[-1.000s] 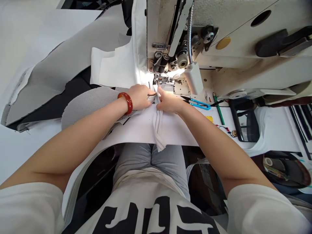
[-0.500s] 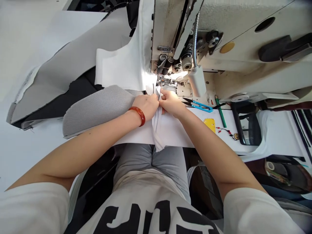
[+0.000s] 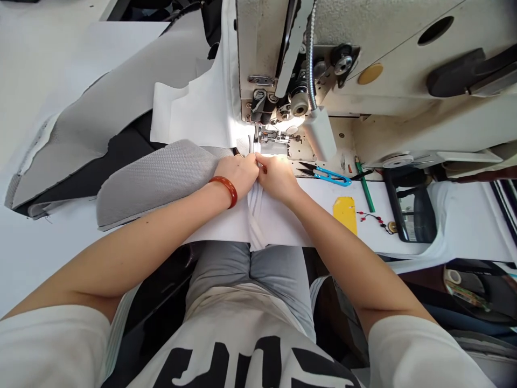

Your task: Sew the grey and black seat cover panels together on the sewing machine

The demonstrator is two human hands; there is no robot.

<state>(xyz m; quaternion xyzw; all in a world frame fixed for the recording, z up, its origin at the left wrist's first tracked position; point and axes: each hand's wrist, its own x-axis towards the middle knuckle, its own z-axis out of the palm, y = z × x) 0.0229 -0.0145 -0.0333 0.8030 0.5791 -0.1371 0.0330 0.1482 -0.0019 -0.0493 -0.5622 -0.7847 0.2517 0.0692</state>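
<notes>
Close in front of the sewing machine's presser foot [image 3: 258,133], both my hands pinch a narrow grey-and-white fabric strip [image 3: 254,207]. Dark lines run along it like a zipper tape, and its tail hangs at the table's front edge. My left hand [image 3: 239,173], with a red bangle [image 3: 226,188] at the wrist, is closed on the strip. My right hand [image 3: 278,175] grips it from the other side, thumb and finger meeting the left fingertips. A grey mesh fabric panel [image 3: 157,183] lies under and left of my left hand. My fingers hide the part they hold.
White fabric [image 3: 189,110] and a large grey panel [image 3: 133,81] spread to the left. Blue thread snips [image 3: 331,177], a green pencil [image 3: 365,186], a yellow card [image 3: 345,213], a beaded cord [image 3: 374,218] and a black phone-like object [image 3: 412,205] lie to the right. The machine's lamp [image 3: 321,134] hangs low.
My right fingertips have come down from near the presser foot to meet my left ones on the strip. The strip's tail has shifted slightly left. The whole view has shifted a little too.
</notes>
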